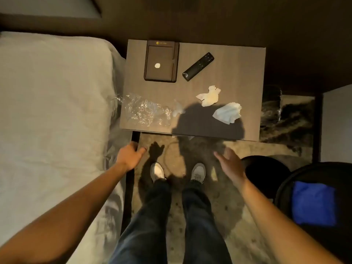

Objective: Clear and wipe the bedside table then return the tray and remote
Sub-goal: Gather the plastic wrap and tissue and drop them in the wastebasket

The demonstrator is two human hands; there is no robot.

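The wooden bedside table [238, 73] stands ahead of me. A dark tray [162, 73] with a small white scrap [157, 65] lies at its back left, and a black remote [198, 66] lies slantwise to the tray's right. Crumpled clear plastic [146, 112] covers the front left. Two crumpled tissues lie front right: a cream one [208, 96] and a white one [227, 113]. My left hand [129, 156] hangs open below the table's front left corner. My right hand [229, 164] is open below the front edge. Neither touches anything.
A bed with pale sheets [53, 111] runs along the left. A black bin [266, 174] sits on the carpet at my right, beside a round black stool [285, 193] with a blue cloth [313, 203] on it. My feet stand on the carpet before the table.
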